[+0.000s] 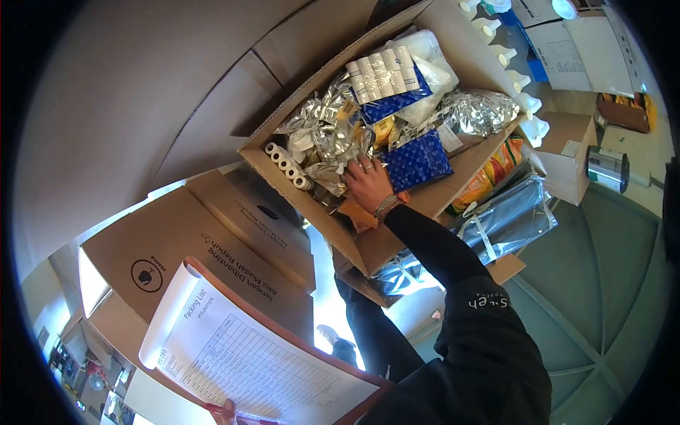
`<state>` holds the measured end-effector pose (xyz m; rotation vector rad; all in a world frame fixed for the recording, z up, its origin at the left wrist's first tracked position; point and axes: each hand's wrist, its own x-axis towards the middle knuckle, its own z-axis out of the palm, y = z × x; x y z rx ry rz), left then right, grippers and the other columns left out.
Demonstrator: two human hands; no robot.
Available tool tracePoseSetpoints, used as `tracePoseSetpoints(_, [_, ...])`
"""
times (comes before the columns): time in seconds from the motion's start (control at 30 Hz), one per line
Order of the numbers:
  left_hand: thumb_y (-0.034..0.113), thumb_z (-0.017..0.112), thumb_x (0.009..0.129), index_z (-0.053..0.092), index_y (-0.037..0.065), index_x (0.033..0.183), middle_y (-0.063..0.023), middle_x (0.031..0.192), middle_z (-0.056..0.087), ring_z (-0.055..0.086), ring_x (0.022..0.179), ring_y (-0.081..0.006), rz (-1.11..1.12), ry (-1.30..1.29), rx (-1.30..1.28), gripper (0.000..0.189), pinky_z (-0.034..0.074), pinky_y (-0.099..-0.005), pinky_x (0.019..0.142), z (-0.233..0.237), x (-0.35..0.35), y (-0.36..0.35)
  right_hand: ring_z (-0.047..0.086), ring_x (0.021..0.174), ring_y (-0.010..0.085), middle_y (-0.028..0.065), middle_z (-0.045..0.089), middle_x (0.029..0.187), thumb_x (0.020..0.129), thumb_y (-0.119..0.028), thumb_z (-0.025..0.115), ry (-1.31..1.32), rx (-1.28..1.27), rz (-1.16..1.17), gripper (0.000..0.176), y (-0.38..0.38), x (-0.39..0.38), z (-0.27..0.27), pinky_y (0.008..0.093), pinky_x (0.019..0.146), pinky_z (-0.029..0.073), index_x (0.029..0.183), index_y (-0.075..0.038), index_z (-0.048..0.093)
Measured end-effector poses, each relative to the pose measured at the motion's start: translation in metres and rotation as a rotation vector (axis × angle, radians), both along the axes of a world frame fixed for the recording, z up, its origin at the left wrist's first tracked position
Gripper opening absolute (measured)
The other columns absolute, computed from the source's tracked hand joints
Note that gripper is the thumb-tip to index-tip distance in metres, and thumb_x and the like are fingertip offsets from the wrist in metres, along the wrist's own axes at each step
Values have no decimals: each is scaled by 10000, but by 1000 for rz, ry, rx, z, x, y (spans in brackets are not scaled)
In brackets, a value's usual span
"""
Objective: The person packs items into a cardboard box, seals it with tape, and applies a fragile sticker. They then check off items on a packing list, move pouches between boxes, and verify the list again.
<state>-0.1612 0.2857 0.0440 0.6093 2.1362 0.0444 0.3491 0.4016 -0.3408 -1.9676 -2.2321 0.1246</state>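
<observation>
My right hand (370, 185), with a ring and a bracelet, reaches into an open cardboard box (374, 244). Its fingers are apart and rest on the packed goods, beside a blue patterned packet (418, 161) and silver foil packets (333, 134). An orange packet (358, 214) lies close under the palm. At the lower edge, my left hand (223, 411) grips a brown clipboard (283, 322), mostly out of sight behind it. Clipped on it is a printed packing list (248, 354), with its upper sheet corner curled.
White paper rolls (384, 74) and a clear plastic bag (428, 64) lie in the box. A closed carton (234, 248) stands to the left. White bottles (520, 79) line the box's far side. A silver-wrapped bundle (506, 219) sits beside it.
</observation>
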Motion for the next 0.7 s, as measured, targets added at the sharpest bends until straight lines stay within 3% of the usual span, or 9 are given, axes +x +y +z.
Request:
tracePoseSetpoints(0.07, [359,491,1006,434,37,1391,-126,1252,604,598,998,-231,-369,-38,140,505,461,-393,941,-9,-34,-25,564,1128,314,126,550,1147,824,-188,602,18,-182,-18,192,5,-1,12,453,952,442,976,-103,683])
tracePoseSetpoints(0.13, [286,386,1057,410,-22,1424,-161,1308,597,602,1033,-270,-731,-79,296,479,412,-434,1063,-21,-52,-42,642,1056,320,132,501,1360,827,-157,594,-4,-428,-98,164,16,1,16,438,869,512,929,-86,702])
tracePoseSetpoints(0.27, [287,356,1052,482,-19,1382,-178,1244,633,605,1070,-316,-698,-55,371,467,317,-482,1146,-32,-55,-63,699,924,336,136,384,1520,781,-121,657,58,-540,-67,148,69,14,26,444,790,563,903,-68,720])
tracePoseSetpoints(0.37, [341,351,1042,556,-39,1308,-220,1173,656,606,1067,-364,-1041,-115,727,507,312,-509,1150,-43,-64,-78,713,911,331,139,242,1606,681,-113,772,-33,-721,170,350,123,19,17,433,780,582,1028,-73,741])
tracePoseSetpoints(0.43, [361,399,1010,631,-52,1196,-273,1152,646,615,989,-421,-459,124,444,508,365,-606,1065,-25,-9,-66,716,932,291,110,220,1620,656,-128,808,-182,-721,174,461,148,9,-4,425,783,580,1109,-83,739])
tracePoseSetpoints(0.47, [361,399,1010,631,-52,1196,-273,1152,646,615,989,-421,-458,130,442,508,365,-606,1065,-22,14,-47,709,959,288,111,315,1579,716,-122,767,-232,-727,187,380,152,8,-2,420,793,576,1092,-80,741])
tracePoseSetpoints(0.53, [374,674,781,400,-45,1355,-176,1088,567,531,931,-228,214,-217,433,762,454,-405,823,-17,71,6,698,981,299,123,478,1440,802,-101,681,-120,-584,100,274,146,3,-32,433,798,573,1070,-76,733])
tracePoseSetpoints(0.63, [391,656,776,411,-51,1335,-160,1043,569,530,907,-226,265,-189,515,754,452,-407,815,-6,90,7,683,1002,317,118,561,1276,864,-83,588,14,-671,-120,192,117,6,-36,447,816,564,997,-63,726])
tracePoseSetpoints(0.7, [366,649,783,402,-54,1348,-171,1079,574,538,939,-237,265,-199,548,746,454,-413,832,-1,78,0,677,972,331,121,581,1178,857,-78,568,6,-547,-30,165,88,12,-2,462,808,557,936,-50,710])
